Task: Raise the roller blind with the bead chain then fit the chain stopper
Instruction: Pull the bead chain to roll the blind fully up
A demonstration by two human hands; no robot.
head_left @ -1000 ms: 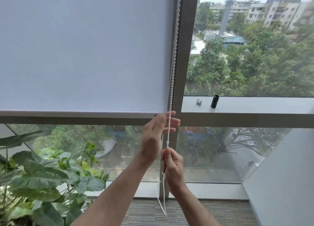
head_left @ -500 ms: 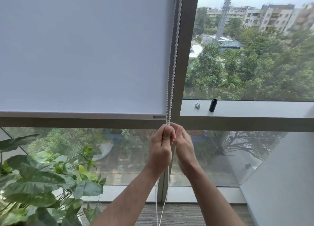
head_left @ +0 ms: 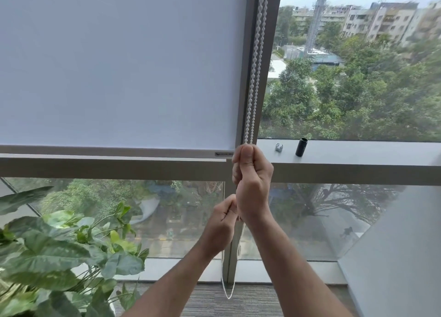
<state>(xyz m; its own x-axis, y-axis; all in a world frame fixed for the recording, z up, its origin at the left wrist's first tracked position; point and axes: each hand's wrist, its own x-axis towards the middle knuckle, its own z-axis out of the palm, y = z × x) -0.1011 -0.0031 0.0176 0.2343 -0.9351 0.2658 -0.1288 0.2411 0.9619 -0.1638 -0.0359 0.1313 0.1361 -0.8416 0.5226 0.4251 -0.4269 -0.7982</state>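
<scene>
Bead chain (head_left: 253,78) hangs at twelve o'clock beside the half-lowered roller blind (head_left: 119,66); right hand (head_left: 253,183) fists it high, left hand (head_left: 223,223) pinches below. Steady, straight-down alternating pulls should serve best.

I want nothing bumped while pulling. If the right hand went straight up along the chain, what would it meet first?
Probably nothing but the bead chain itself: above the right hand it runs up the window frame, apparently free to the picture's top.
</scene>
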